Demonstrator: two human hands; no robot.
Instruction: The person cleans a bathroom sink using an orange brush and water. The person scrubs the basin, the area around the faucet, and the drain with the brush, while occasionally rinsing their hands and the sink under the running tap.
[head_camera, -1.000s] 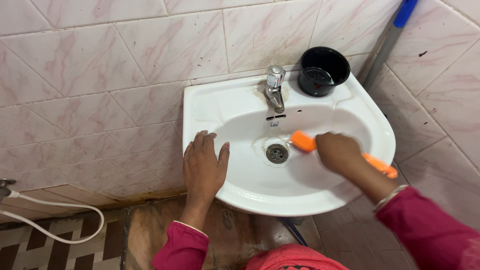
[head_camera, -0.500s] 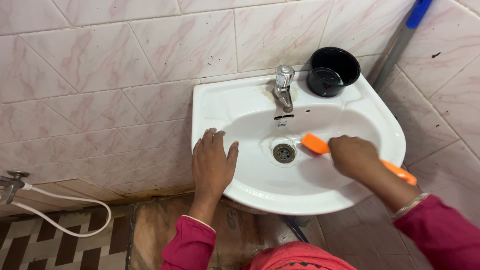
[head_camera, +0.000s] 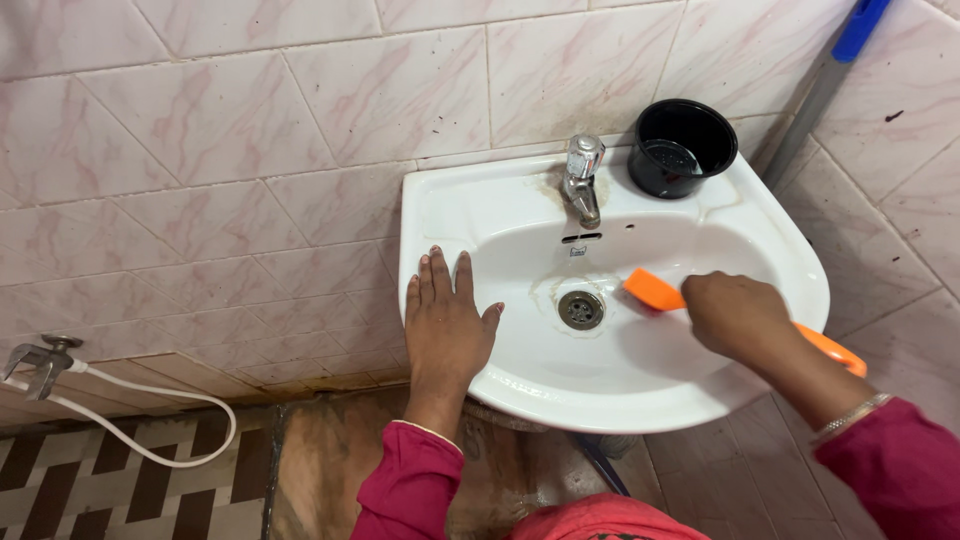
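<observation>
Orange brush (head_camera: 655, 291) sits down inside the white sink (head_camera: 455, 205), just to the right of the round metal drain (head_camera: 581, 309). Its wide front end points at the drain. Its long handle runs back to the right and sticks out past the wrist, over the sink's right rim.

The right hand (head_camera: 738, 315) is wrapped around the middle of the brush, and its fingers are closed tight on the handle. A thin bangle (head_camera: 850, 418) shows on that wrist, next to a dark pink sleeve.

The left hand (head_camera: 447, 325) lies flat on the left rim of the sink. Its fingers (head_camera: 437, 272) are spread open and hold nothing. The thumb points in toward the bowl.

A shiny tap (head_camera: 581, 178) stands at the back of the sink, above the drain. A black pot (head_camera: 681, 146) stands on the back right corner of the sink, near the tap but not touching it.

Pink tiles (head_camera: 200, 150) cover the wall behind. A grey pole with a blue top (head_camera: 832, 70) leans in the right corner. A white hose (head_camera: 150, 400) hangs low on the left, from a small wall tap (head_camera: 40, 360).
</observation>
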